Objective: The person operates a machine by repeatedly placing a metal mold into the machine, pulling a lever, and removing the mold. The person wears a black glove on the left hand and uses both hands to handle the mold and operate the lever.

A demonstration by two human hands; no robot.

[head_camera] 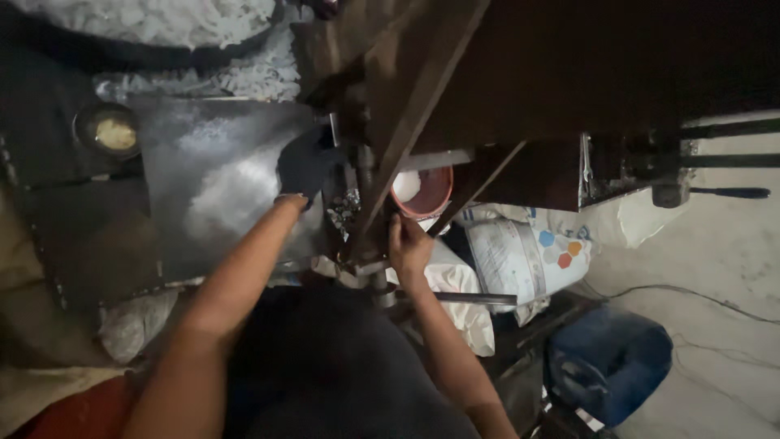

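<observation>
Left hand (305, 167): gloved, I'm pressing it on the tray (211, 175); grip unclear.
Right hand (409, 244): I'm gripping the post (367, 236).
Bowl (422, 193), 1 o'clock: holding white stuff.

Gloved L hand (305, 162), bare R hand (409, 246) fwd

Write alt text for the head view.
A gloved left hand presses at a dark machine frame beside a metal sheet, while the bare right hand grips below a red bowl. Sacks lie behind.

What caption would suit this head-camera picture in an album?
Gloved left hand at a metal sheet, bare right hand on a press frame.
</observation>
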